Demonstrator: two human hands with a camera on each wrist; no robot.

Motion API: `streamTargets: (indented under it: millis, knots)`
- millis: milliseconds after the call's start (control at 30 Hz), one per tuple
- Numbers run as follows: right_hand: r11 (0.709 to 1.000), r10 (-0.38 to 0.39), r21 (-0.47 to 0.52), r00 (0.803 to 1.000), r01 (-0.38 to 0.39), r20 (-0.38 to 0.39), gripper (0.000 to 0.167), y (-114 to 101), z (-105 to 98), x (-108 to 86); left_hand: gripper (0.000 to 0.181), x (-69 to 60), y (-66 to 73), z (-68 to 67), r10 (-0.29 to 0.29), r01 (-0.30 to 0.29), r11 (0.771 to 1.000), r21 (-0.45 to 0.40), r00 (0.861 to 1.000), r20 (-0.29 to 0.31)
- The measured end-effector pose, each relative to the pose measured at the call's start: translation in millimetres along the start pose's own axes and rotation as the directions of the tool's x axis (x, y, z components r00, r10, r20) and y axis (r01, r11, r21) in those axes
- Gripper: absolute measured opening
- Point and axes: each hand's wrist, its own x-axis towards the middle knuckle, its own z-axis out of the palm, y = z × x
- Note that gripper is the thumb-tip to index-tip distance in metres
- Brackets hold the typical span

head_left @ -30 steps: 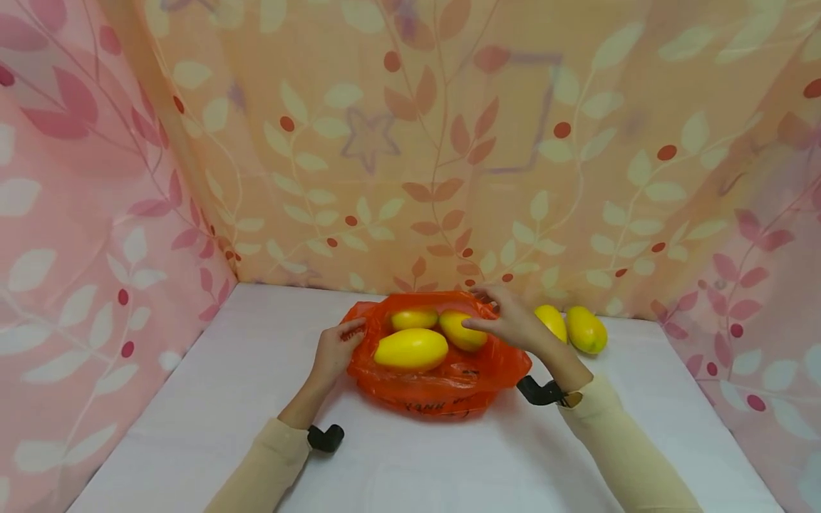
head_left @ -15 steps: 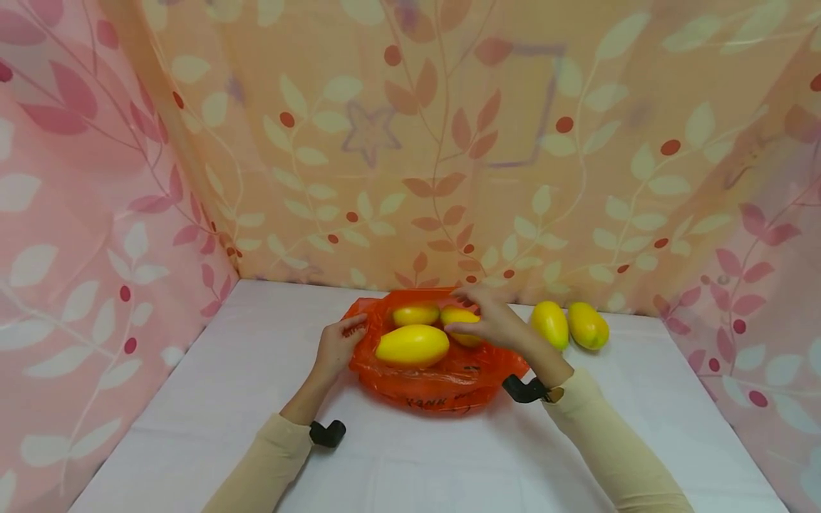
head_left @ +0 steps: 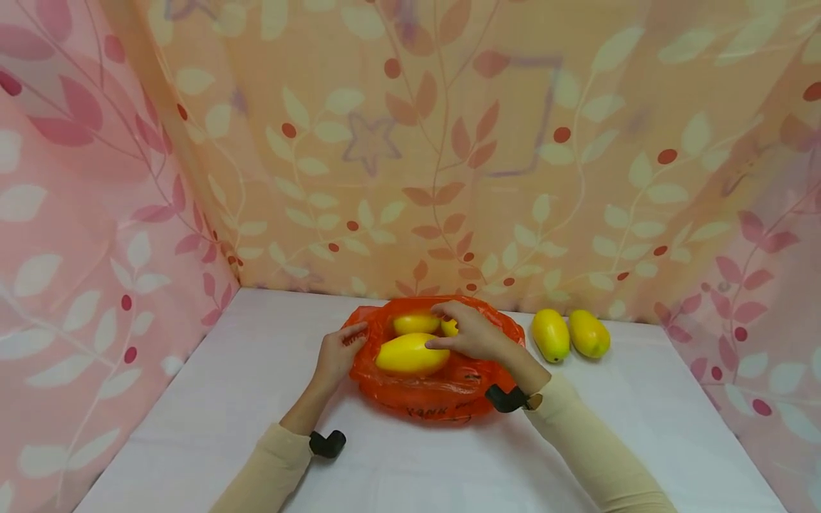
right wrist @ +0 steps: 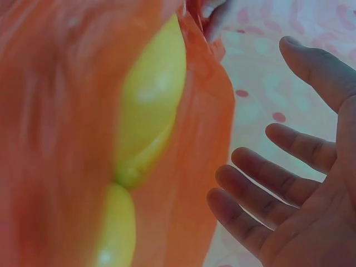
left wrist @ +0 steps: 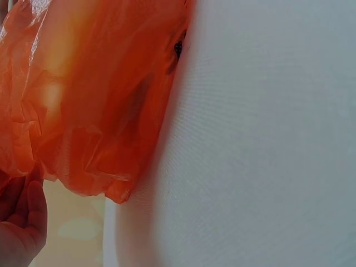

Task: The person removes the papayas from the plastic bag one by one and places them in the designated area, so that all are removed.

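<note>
A red plastic bag (head_left: 417, 400) lies with its mouth spread on the table, dark lettering across its front. Inside it are three yellow mangoes: a front mango (head_left: 400, 356), a back mango (head_left: 410, 325), and a right mango (head_left: 448, 328) mostly covered by my hand. My left hand (head_left: 335, 356) pinches the bag's left rim; the left wrist view shows its fingers (left wrist: 36, 206) curled against the plastic. Over the bag's opening hovers my right hand (head_left: 471, 335), fingers spread and holding nothing. In the right wrist view its palm faces the mangoes, apart from them.
Two more yellow mangoes, a nearer-left one (head_left: 550, 335) and a right one (head_left: 589, 335), lie side by side on the white table (head_left: 256, 370), right of the bag. Leaf-patterned curtains (head_left: 372, 178) enclose the table at the back and sides.
My right hand has moved left, from the bag's right rim to over the mangoes inside. Both mangoes on the table are now fully uncovered. My left hand stays at the left rim.
</note>
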Motion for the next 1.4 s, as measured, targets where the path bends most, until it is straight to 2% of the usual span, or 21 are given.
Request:
streamTargets:
  millis: [333,600,833,1067,1400]
  knots:
    - [0.999,0.048,0.019,0.996,-0.049,0.078,0.067,-2,19,10.0,0.034,0.4,-2.2,1.7,0.003,-0.003,1.0,-0.018,1.0,-0.006]
    - [0.997,0.077,-0.012,0.991,-0.076,0.109,0.066,-2,32,19.8,0.035,0.7,-2.4,2.0,0.0,0.0,1.0,-0.026,1.0,-0.003]
    - [0.993,0.052,-0.11,0.989,-0.037,0.14,0.066,-1,43,27.3,0.035,0.1,-1.7,2.1,-0.007,0.007,1.0,-0.024,1.0,-0.007]
    - [0.979,0.074,-0.197,0.984,-0.041,0.16,0.068,-4,51,26.9,0.034,-1.2,-1.8,1.7,-0.004,0.004,1.0,-0.026,1.0,-0.011]
    - [0.959,-0.006,-0.277,0.984,0.056,0.179,0.066,-3,58,24.9,0.035,-1.0,-1.0,0.9,-0.005,0.005,1.0,-0.027,1.0,-0.003]
